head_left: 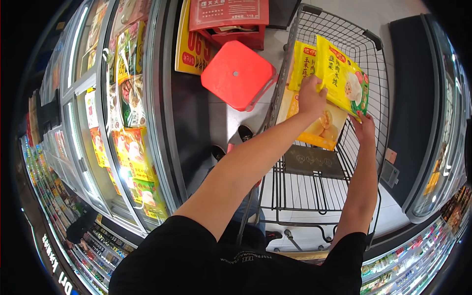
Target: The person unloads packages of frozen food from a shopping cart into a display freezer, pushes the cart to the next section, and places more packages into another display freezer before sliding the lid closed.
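Observation:
A yellow bag of frozen dumplings is tilted over the shopping cart. My left hand is closed on its lower left edge. The fingers of my right hand grip its bottom right corner, where green trim shows. Behind it lies another yellow bag, partly covered by the held one. Under my hands is a larger yellow-and-white package with pale round pieces pictured on it. Part of that package is hidden by my left hand and the held bag.
A red stool stands left of the cart, below a red fire extinguisher box and a yellow price sign. Glass-topped freezers with bagged food run along the left. Another dark freezer borders the right.

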`<state>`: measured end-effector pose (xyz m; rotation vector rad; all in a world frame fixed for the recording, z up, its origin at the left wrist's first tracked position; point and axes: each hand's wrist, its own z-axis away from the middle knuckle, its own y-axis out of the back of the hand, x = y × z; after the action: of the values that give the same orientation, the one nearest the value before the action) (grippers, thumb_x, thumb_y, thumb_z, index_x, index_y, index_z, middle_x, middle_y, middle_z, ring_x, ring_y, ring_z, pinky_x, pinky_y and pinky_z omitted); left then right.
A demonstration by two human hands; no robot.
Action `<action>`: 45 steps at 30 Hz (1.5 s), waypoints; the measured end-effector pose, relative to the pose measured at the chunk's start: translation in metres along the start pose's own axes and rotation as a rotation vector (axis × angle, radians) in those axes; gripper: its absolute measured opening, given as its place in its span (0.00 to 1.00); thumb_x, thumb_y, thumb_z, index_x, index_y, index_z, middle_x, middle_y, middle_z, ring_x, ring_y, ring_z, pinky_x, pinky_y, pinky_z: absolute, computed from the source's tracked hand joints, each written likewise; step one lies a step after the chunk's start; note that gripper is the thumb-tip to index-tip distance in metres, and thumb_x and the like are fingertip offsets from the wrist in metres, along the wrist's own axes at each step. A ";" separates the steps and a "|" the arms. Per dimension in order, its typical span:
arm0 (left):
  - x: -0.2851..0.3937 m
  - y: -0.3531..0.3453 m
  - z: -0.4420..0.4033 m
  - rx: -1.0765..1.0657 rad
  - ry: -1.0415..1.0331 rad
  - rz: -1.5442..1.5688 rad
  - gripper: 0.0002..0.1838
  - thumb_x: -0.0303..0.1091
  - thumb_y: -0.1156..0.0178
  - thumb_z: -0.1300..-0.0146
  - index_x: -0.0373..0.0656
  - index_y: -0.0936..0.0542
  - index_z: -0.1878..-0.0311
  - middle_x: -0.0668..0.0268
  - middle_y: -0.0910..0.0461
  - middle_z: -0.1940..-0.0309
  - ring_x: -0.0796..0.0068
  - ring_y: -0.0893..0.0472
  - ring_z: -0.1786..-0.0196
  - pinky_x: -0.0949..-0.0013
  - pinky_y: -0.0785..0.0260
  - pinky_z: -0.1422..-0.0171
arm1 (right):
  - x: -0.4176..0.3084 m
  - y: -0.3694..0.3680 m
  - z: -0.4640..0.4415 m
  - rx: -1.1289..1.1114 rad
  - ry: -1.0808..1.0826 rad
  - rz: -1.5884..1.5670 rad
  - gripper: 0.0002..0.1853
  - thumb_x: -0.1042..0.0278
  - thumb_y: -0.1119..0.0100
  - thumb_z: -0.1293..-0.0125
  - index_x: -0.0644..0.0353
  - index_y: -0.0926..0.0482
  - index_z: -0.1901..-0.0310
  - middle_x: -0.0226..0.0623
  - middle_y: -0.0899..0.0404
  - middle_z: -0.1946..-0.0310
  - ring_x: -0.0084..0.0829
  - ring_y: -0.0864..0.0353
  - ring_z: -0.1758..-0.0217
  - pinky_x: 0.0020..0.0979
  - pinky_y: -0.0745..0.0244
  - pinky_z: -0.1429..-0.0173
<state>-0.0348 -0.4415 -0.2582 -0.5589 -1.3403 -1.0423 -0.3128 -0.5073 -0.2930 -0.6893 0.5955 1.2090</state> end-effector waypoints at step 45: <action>0.157 0.418 0.170 -0.265 0.188 0.817 0.55 0.07 0.46 0.48 0.51 0.50 0.16 0.67 0.34 0.24 0.67 0.32 0.24 0.64 0.37 0.25 | -0.058 -0.236 0.340 -0.773 0.250 0.245 0.17 0.89 0.39 0.38 0.55 0.34 0.59 0.34 0.21 0.54 0.27 0.18 0.50 0.35 0.17 0.42</action>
<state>0.2202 -0.1483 0.0198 -1.0651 -0.6887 -0.5655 -0.0828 -0.3363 0.0112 -1.4655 0.4110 1.6081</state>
